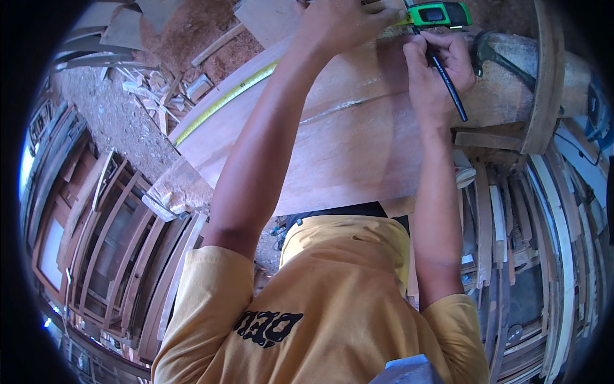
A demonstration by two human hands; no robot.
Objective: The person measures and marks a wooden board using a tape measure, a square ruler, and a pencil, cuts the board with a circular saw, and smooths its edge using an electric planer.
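Observation:
A wide brown wooden board (358,153) lies in front of me. Across its far part runs the yellow blade (230,98) of a tape measure, passing beneath my left forearm. The green and black tape case (441,14) rests at the far right. My left hand (345,25) lies over the board's far side, fingers stretched toward the blade beside the case; the top edge of the view cuts off part of it. Just below the case, my right hand (444,64) is closed around a slim black pen (450,86), its tip at the board near the blade.
A dark metal tool (505,61) lies on the wood right of my right hand, near a curved wooden piece (545,83). Wood offcuts (163,96) litter the floor at left. Stacked wooden frames (115,237) stand at left, long strips (543,237) at right.

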